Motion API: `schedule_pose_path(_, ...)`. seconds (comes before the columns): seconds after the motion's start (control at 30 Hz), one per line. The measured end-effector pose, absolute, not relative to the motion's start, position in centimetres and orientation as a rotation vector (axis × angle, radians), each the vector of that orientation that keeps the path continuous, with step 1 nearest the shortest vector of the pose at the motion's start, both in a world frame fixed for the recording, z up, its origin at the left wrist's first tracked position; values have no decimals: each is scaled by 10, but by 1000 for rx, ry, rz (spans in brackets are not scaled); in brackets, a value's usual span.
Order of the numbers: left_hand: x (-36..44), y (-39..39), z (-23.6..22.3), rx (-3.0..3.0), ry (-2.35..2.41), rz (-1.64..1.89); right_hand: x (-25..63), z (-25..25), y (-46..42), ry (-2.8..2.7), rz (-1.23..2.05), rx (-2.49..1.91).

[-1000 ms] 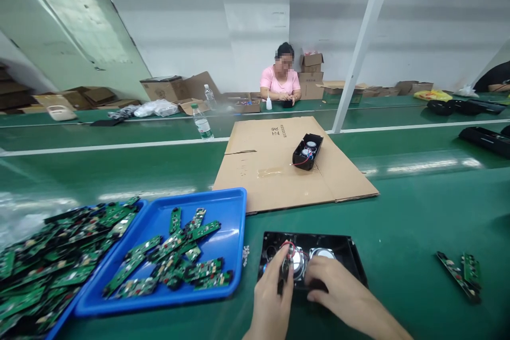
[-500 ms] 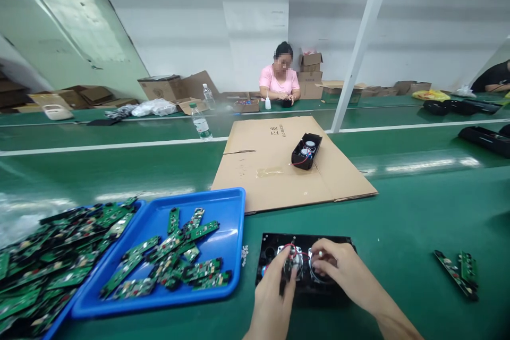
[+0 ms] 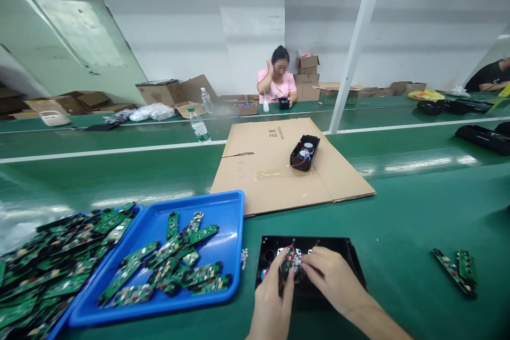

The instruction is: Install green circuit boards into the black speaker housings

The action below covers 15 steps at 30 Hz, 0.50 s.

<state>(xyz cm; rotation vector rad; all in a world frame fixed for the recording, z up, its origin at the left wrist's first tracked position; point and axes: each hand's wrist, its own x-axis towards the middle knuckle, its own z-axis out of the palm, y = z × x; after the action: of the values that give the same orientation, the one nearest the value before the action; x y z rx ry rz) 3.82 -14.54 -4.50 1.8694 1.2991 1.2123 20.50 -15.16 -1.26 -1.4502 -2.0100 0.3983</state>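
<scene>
A black speaker housing (image 3: pixel 356 261) lies open on the green bench in front of me, partly covered by my hands. My left hand (image 3: pixel 271 295) pinches a small circuit board (image 3: pixel 284 270) tilted up above the housing. Red wire (image 3: pixel 290 249) loops beside that board. Fingertips of my right hand (image 3: pixel 338 279) are closed on a small white connector (image 3: pixel 298 260) at the board's right side; whether it is seated in the board cannot be made out. The speakers inside the housing are mostly hidden.
Left stands a blue tray (image 3: pixel 241 234) of circuit boards, beside a heap of more boards (image 3: pixel 67 255). Small white parts (image 3: pixel 244 258) lie by the tray. Two boards (image 3: pixel 454 271) lie right. Ahead, a cardboard sheet (image 3: pixel 263 196) bears another speaker housing (image 3: pixel 305 153). A co-worker (image 3: pixel 285 85) sits opposite.
My right hand has moved left with the white connector, up to the board in my left hand. The co-worker opposite has raised one hand to the head.
</scene>
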Motion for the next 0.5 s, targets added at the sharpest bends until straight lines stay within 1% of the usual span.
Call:
schedule_pose_path(0.2,42,-148,-45,1836,1350,1212,203,-25,-150,-2051,39,-1430)
schedule_pose_path(0.5,41,-145,-47,1917,1378,1181,208,-17,-148,-2205,-294,-1288)
